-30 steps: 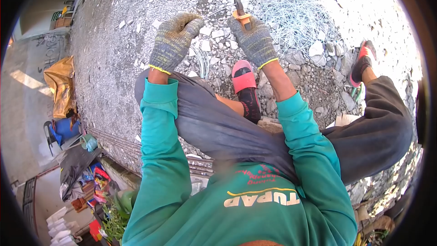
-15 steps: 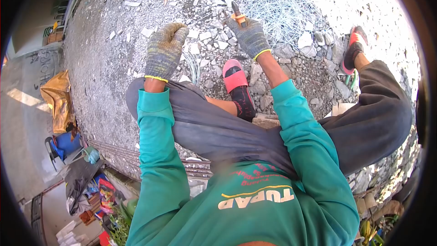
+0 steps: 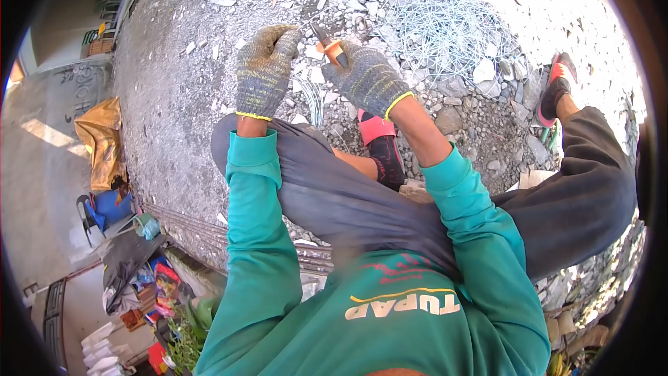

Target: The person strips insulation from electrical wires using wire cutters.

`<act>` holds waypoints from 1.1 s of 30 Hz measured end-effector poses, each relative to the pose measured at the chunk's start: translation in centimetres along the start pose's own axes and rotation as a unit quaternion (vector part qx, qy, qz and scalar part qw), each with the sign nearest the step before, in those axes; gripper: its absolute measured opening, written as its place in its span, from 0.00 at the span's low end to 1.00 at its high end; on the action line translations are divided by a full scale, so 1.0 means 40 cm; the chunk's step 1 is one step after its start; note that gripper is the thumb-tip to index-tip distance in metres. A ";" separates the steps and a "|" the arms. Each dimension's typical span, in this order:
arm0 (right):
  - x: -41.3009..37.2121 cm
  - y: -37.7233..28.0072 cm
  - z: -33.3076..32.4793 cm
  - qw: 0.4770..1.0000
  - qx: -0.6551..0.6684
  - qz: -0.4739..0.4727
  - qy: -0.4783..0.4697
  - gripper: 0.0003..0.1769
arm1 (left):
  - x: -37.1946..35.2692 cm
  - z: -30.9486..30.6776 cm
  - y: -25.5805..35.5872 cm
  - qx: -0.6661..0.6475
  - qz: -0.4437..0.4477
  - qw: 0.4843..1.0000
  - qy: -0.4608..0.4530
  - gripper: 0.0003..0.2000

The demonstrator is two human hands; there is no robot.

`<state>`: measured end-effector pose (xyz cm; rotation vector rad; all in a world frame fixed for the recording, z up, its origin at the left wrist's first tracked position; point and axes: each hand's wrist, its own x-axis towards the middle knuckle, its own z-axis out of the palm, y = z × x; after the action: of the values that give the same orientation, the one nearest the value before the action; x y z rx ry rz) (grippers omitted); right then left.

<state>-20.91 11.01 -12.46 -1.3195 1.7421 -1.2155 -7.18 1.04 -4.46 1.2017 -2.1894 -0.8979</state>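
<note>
Both my hands wear grey knit gloves with yellow cuffs. My right hand (image 3: 369,80) is closed around orange-handled pliers (image 3: 328,43) whose jaws point up and to the left. My left hand (image 3: 266,69) is curled shut just left of the pliers' jaws, pinching the end of a thin wire (image 3: 308,94) that curves down between the hands. My left knee sits under my left wrist. A pink and black sandal (image 3: 380,143) on my foot lies below my right hand.
A tangled heap of thin wire (image 3: 449,24) lies on the gravel and broken stone at upper right. My other sandalled foot (image 3: 557,87) is at the far right. Rebar lengths (image 3: 188,226) lie at lower left, beside a yellow sack (image 3: 101,136) and a blue container (image 3: 104,209).
My right hand with the pliers has swung left toward my left hand, and the jaws now tilt left. My left hand stays closed on the wire.
</note>
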 end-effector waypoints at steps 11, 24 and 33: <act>-0.008 -0.017 0.020 0.998 0.053 0.013 -0.007 0.18 | -0.003 0.000 -0.012 -0.014 0.007 1.000 -0.005 0.13; -0.006 -0.021 0.021 0.999 0.027 0.020 0.000 0.19 | -0.010 -0.007 -0.009 -0.016 0.000 1.000 -0.013 0.12; 0.028 0.044 0.040 0.980 0.194 0.030 0.032 0.22 | -0.007 -0.028 -0.012 -0.058 0.004 0.998 -0.029 0.11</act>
<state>-20.50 9.58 -14.64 -0.9998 1.4771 -1.4853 -6.03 0.74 -4.11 1.1236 -2.1533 -1.0544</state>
